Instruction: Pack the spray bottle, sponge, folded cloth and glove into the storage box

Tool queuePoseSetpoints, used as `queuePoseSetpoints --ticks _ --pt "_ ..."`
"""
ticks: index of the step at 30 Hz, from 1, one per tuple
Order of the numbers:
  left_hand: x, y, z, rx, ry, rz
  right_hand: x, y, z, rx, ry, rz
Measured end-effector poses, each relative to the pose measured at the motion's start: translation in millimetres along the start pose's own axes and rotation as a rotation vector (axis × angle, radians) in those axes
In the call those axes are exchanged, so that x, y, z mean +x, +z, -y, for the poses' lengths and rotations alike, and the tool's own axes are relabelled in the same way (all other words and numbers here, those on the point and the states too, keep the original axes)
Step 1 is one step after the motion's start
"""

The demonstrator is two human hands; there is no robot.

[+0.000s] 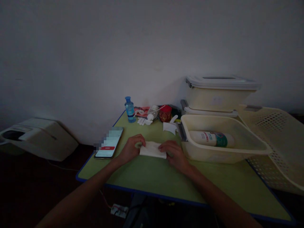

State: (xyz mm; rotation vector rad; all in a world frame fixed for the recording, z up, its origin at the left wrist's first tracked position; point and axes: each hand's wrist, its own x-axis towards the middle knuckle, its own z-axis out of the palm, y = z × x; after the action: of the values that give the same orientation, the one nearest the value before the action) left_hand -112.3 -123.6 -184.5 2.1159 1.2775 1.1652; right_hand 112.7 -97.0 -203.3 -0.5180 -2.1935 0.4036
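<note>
Fingers (168, 146) pinch tissue (151, 150) at both ends

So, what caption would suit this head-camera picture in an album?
Left hand and right hand hold a white sheet between phone and bin.

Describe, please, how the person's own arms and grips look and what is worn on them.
The left forearm and right forearm are bare: no sleeve, watch or bracelet shows. The left grip and right grip are ungloved; dim light hides whether small rings are worn.
</note>
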Motion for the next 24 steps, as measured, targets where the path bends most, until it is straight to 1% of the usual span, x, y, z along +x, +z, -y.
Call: queuePoseSetpoints --ticks 2,3,5,7,10,12,14,17,20,24 --pt "-3.0 4.0 7.4 0.161 0.166 -0.012 -2.4 1.6 -5.3 -0.171 -0.146 0.052" --pt "-4.7 6.7 11.8 0.247 0.225 0.001 -3.3 2.3 -7.9 -0.236 -0.178 0.091" --pt "-8.3 12.1 19.8 0.397 0.304 0.055 -3.9 3.0 -11.7 -0.316 -0.182 0.171" --pt "-11.5 15.0 24.4 0.484 0.341 0.128 -3.3 2.2 -12.2 -0.348 -0.150 0.261" --pt "-15.8 11.9 22.8 0.518 0.342 0.234 -1.7 -0.8 -8.4 -0.339 -0.088 0.349" --pt "-18.9 6.6 18.5 0.501 0.320 0.289 -1.9 -2.4 -5.4 -0.309 -0.029 0.354" --pt "-22.5 1.9 14.8 0.468 0.296 0.315 -3.2 -2.4 -3.7 -0.262 0.035 0.337" --pt "-28.2 0.1 14.4 0.400 0.266 0.297 -5.2 0.9 -3.4 -0.188 0.143 0.293" --pt "-32.6 3.7 19.8 0.330 0.230 0.256 -4.6 5.8 -3.9 -0.107 0.250 0.250" --pt "-35.4 8.0 26.0 0.265 0.176 0.226 -1.9 8.1 -2.8 -0.040 0.292 0.240"
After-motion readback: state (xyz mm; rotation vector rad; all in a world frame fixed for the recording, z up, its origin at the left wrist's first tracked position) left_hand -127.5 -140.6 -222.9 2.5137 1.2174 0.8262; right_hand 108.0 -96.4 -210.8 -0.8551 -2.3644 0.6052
